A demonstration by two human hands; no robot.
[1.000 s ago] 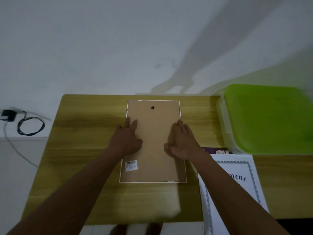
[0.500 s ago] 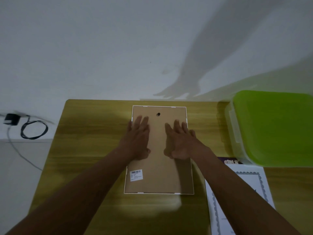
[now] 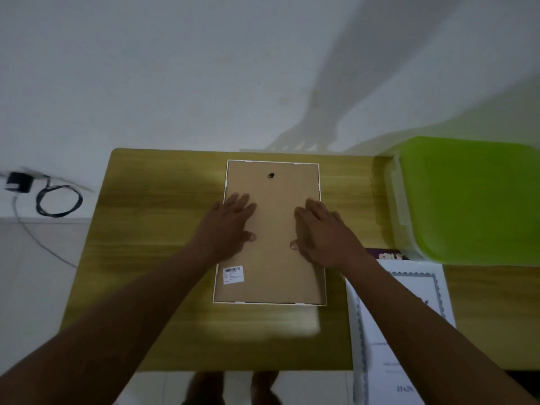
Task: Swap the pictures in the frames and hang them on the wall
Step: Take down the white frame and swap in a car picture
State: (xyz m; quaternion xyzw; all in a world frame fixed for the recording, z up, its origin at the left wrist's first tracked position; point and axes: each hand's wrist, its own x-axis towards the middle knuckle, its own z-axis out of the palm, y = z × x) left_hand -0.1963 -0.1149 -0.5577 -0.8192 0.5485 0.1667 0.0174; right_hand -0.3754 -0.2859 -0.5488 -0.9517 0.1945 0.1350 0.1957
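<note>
A white-edged picture frame is laid face down mid-tabletop, its brown backing board, dark hanging hole and barcode sticker exposed. It is pressed flat under the left hand and right hand, fingers extended.

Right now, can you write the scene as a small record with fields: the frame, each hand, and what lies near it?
Frame: face down on the wooden table, brown back up
Hanging hole: near the frame's far edge
Sticker: barcode label, at the frame's near-left corner
Left hand: open, flat on the left side of the back
Right hand: open, flat on the right side of the back
Right of frame: certificate, dark purple item, box with green lid
</note>
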